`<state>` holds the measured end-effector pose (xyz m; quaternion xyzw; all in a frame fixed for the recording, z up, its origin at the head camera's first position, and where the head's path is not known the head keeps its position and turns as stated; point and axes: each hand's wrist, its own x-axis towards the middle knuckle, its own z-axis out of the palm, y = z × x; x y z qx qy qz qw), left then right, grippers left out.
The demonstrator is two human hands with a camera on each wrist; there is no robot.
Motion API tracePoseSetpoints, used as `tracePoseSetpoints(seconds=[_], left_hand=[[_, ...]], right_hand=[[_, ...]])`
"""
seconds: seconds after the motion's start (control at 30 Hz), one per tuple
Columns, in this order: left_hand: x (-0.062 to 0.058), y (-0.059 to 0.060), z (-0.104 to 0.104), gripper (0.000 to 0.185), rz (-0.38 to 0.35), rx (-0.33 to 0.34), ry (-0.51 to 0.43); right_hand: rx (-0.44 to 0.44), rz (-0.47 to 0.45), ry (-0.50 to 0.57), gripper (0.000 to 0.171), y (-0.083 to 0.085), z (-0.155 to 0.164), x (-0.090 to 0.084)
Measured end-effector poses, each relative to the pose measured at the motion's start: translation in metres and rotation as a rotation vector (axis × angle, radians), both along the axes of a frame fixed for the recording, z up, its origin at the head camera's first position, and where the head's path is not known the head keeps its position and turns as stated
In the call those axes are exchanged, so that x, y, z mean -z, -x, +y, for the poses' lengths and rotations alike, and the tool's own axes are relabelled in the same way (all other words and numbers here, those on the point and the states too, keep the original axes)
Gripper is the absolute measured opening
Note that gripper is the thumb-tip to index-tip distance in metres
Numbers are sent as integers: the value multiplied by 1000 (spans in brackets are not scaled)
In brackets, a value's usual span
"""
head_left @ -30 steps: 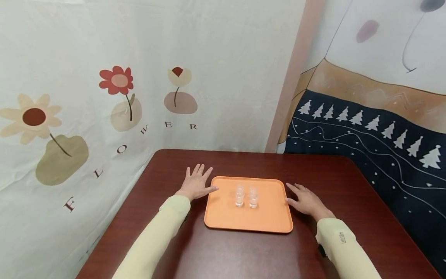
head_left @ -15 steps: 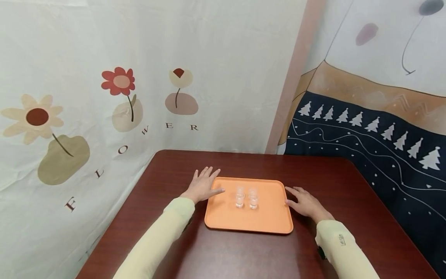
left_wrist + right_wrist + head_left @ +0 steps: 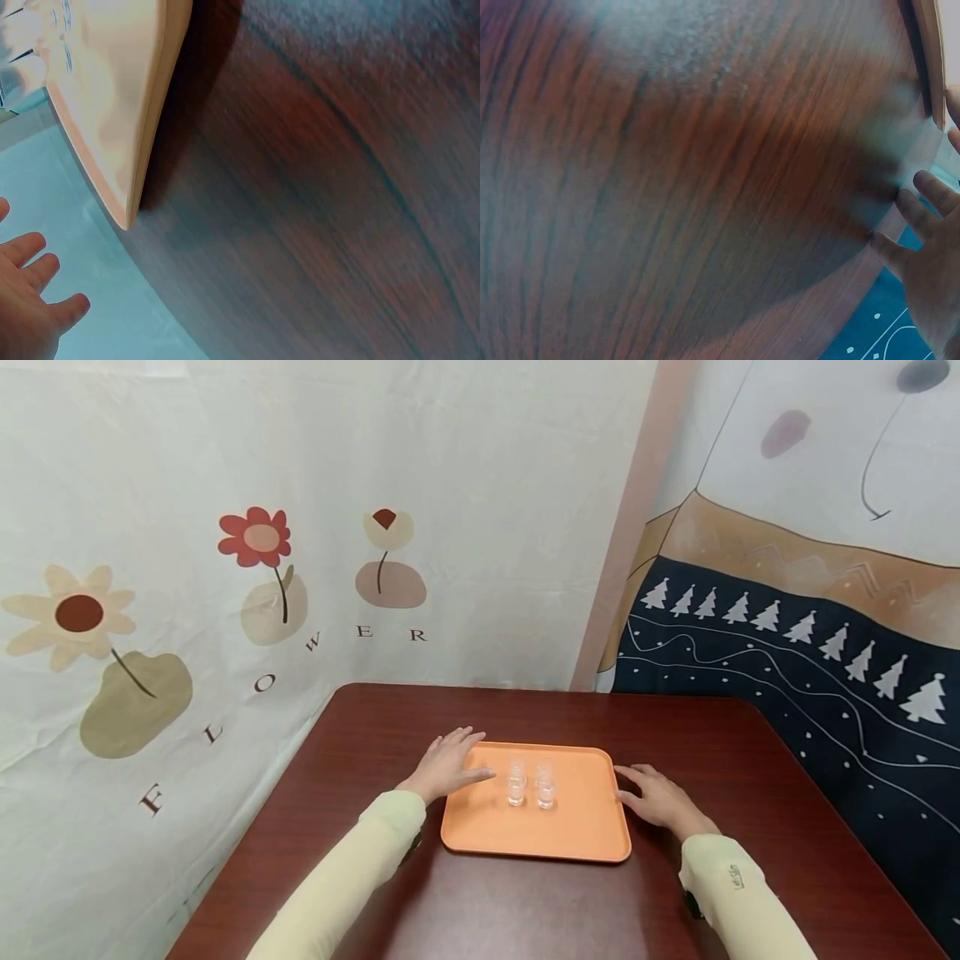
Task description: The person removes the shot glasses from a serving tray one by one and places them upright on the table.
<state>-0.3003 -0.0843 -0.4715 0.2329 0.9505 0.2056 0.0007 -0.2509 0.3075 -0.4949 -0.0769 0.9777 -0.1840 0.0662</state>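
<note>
An orange rectangular tray (image 3: pixel 532 837) lies on the table, bearing several small clear shot glasses (image 3: pixel 546 795) grouped near its middle. My left hand (image 3: pixel 448 767) reaches over the tray's left edge with fingers extended, its thumb pointing toward the glasses and a small distance from them. In the left wrist view the same hand (image 3: pixel 26 300) is spread and holds nothing; the tray's corner (image 3: pixel 124 180) shows above it. My right hand (image 3: pixel 658 797) is beside the tray's right edge, thumb and forefinger right at the rim. The right wrist view shows loosely spread fingers (image 3: pixel 922 214).
The dark red-brown wooden table (image 3: pixel 517 906) has rounded far corners. A white cloth with printed flowers (image 3: pixel 258 537) hangs behind and to the left. A navy cloth with white trees (image 3: pixel 802 627) hangs at the right.
My left hand has moved right and slightly nearer, from beside the tray's left edge to over it. My right hand, the tray and the glasses have stayed nearly in place.
</note>
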Motion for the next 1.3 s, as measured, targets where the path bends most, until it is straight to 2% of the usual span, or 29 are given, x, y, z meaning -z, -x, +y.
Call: tracePoseSetpoints(seconds=[0.73,1.0,1.3], left_hand=[[17,-14,15,80,-88,28,-165],[22,-23,19,77,-157,27,-281],[28,-28,24,67,-177,30,-392]], right_hand=[[-33,1,0,56,0,0,2],[-39,0,3,57,-1,1,0],[-46,-3,-1,56,-4,0,-3]])
